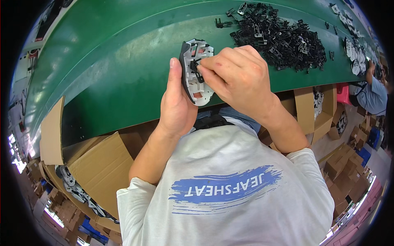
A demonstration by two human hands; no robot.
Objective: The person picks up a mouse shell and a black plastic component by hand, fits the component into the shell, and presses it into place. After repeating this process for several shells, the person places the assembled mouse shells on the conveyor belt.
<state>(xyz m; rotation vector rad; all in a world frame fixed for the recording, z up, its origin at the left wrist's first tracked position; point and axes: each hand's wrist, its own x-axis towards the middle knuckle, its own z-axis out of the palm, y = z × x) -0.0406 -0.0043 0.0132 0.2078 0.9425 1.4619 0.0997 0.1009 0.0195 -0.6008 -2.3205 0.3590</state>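
Left hand (177, 102) grips a white shell (198, 71) upright; right hand (238, 78) fingers (209, 67) pinch a black clip (198, 75) into it, best pressed squarely, above the green counter (115, 61)

A grey-and-black moulded plastic shell (196, 74) stands upright, a small black clip (198, 69) pressed against it.

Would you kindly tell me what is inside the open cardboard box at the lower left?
The open brown cardboard box holds white and black moulded plastic shells, like the one in the left hand. Its flaps cover most of the inside, so their number stays hidden.
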